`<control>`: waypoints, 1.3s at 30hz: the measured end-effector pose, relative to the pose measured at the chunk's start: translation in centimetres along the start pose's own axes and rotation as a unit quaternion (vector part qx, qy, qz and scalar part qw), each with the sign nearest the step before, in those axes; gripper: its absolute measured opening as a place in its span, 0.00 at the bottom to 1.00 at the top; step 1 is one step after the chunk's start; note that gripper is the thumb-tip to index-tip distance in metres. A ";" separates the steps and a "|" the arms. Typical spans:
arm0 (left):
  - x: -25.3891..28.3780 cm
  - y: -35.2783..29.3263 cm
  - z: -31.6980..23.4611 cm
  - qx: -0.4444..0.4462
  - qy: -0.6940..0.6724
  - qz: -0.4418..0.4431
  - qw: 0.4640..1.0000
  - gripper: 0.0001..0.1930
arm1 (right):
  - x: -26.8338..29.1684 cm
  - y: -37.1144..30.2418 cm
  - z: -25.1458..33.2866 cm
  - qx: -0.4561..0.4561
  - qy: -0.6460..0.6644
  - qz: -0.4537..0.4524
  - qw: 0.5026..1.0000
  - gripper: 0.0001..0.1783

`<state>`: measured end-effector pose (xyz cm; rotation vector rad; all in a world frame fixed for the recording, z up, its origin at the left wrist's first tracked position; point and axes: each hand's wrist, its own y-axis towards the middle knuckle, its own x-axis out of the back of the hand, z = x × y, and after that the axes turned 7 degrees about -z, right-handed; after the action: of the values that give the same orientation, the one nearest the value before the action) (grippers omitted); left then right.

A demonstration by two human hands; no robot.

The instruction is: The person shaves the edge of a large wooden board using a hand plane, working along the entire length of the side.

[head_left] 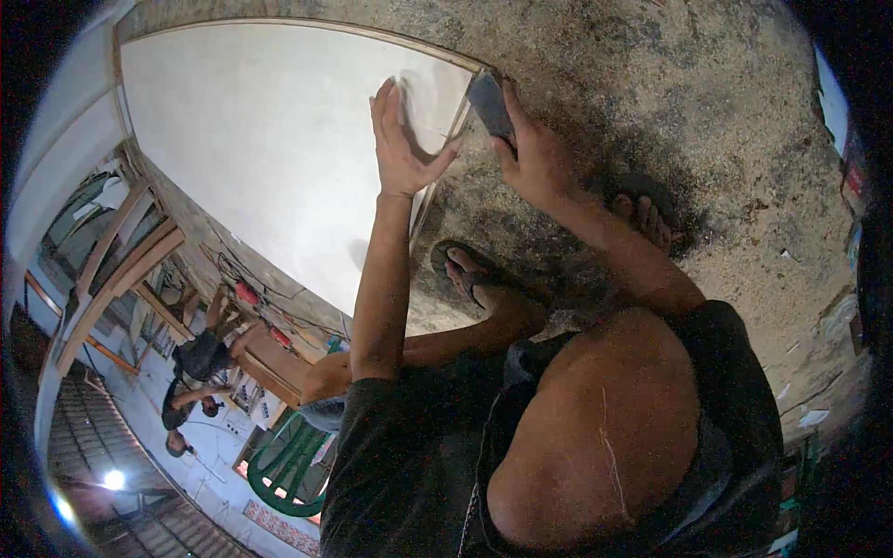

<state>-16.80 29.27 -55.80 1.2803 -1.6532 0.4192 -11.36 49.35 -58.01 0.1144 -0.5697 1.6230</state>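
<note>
A large white panel (260, 130) with a thin wooden edge strip (372, 33) takes up the upper left. My left hand (402, 153) is over its right part, fingers spread and thumb stretched toward the near edge, holding nothing. Whether the palm presses on the surface, I cannot tell. Just off the panel's right corner, my right hand (532, 153) grips a dark grey rectangular block (490, 102) that looks like a sanding block. The block's upper end is beside the corner, touching or almost touching the strip. My fingers cover its right side.
Dusty, stained concrete floor (735, 121) spreads to the right, with my sandalled feet (474, 274) below the hands. At left, another person (200, 358) is near wooden frames (121, 279), a red tool (246, 294) and cables. A green plastic chair (288, 465) stands at lower left.
</note>
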 end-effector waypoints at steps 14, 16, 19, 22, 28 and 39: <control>0.4 1.9 1.6 0.157 -0.088 -0.146 0.973 0.33 | -3.0 -3.1 -0.6 0.026 0.158 -0.036 0.986 0.38; 0.6 3.6 3.0 0.085 -0.092 -0.136 0.983 0.29 | -3.2 -3.1 -0.5 0.031 0.166 -0.039 0.985 0.37; 0.7 7.4 5.2 -0.013 0.033 -0.048 0.998 0.25 | -4.2 -3.0 -1.7 0.057 0.149 -0.083 0.984 0.34; 0.5 10.2 7.0 -0.043 0.024 0.018 0.999 0.20 | -4.2 -2.9 -3.1 0.083 0.110 -0.109 0.984 0.34; 2.1 11.2 9.0 -0.172 0.060 0.146 0.973 0.20 | 0.2 -1.6 -0.2 -0.077 0.104 0.079 0.988 0.33; 1.2 9.5 11.0 -0.185 -0.014 0.072 0.980 0.28 | 1.1 0.1 2.5 -0.029 -0.013 0.062 0.998 0.32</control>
<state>-30.35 24.12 -57.45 0.8969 -1.7557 0.1681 -12.30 49.25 -55.42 0.0586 -0.6542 1.7266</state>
